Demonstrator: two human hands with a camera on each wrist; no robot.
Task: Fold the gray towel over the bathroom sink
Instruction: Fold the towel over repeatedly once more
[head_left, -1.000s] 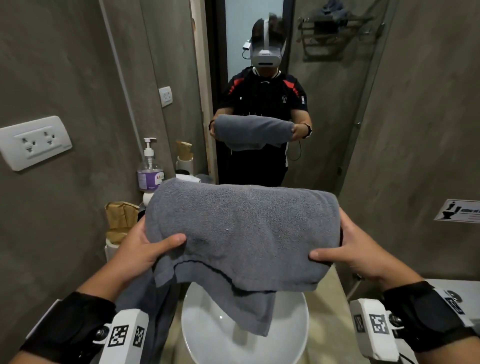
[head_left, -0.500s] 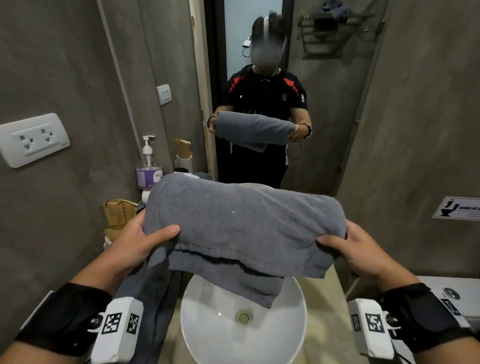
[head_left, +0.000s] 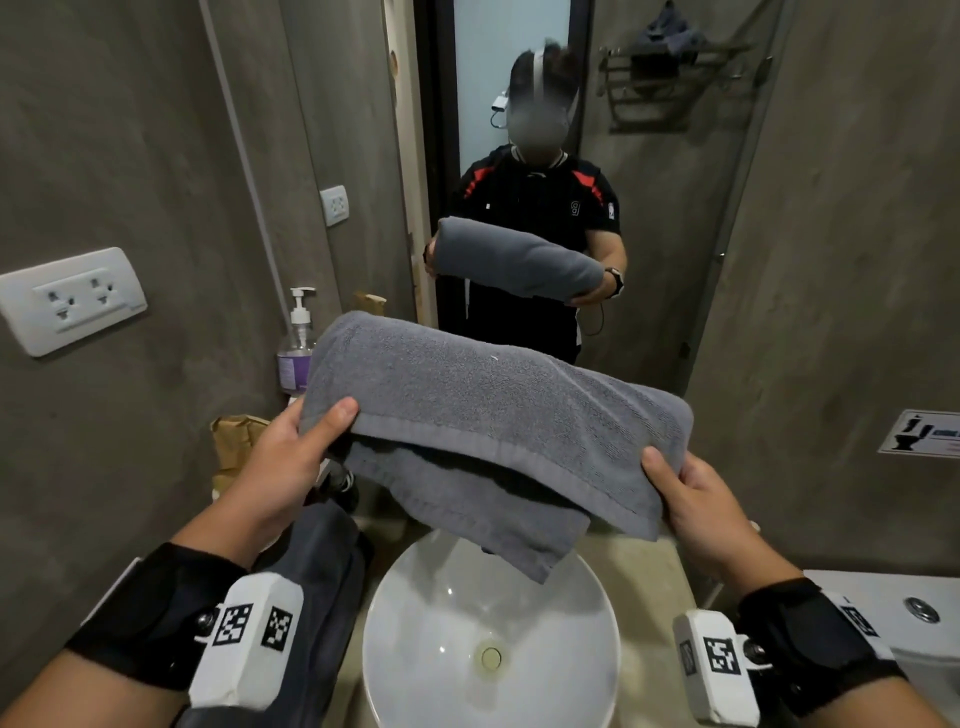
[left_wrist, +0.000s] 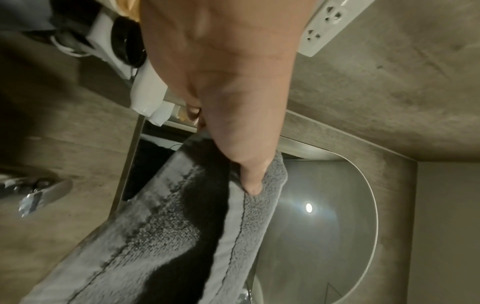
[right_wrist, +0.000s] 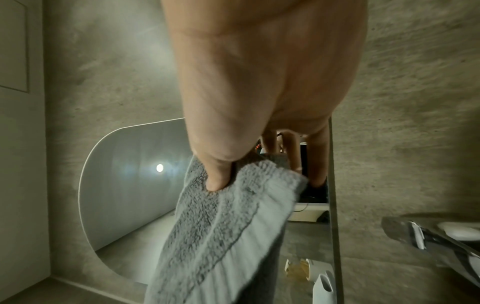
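With both the left hand (head_left: 280, 467) and right hand (head_left: 698, 512) pinching the gray towel (head_left: 493, 415) above the sink (head_left: 395, 623), squaring the six-o'clock hems seemed wise.

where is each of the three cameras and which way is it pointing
Head: on the person's head, looking forward and down at the gray towel held over the white sink, mirror behind; both forearms, left hand and right hand show.
Left wrist: on the left wrist, looking along the left hand to its thumb on the towel edge.
Right wrist: on the right wrist, looking along the right hand to its thumb on the towel.
Shared: all three show the towel; both wrist views catch the wall.
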